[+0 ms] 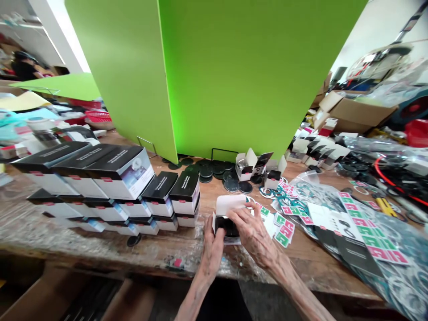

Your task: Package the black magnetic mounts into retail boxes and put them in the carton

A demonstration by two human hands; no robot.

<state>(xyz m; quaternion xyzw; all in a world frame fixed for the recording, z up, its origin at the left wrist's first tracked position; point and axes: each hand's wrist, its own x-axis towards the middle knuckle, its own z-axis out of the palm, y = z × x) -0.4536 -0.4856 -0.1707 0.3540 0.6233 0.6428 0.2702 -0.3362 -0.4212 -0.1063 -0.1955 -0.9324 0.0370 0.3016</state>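
Bright, even indoor light with wide-lens bending

Glare whitens the upper left of the frame, and the green panel [247, 76] bows toward the edges. Shadows under the black-topped boxes [120, 174] are soft. The person's right hand [256, 229] looks sharp at lower centre.

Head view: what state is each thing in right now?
left hand: holding the small box's side
right hand: on the small box's flap
small box: flap open, dark contents showing
stacked boxes: closed, piled in rows
boxes by the green board: flaps open
green board: standing upright
plastic bag: lying flat
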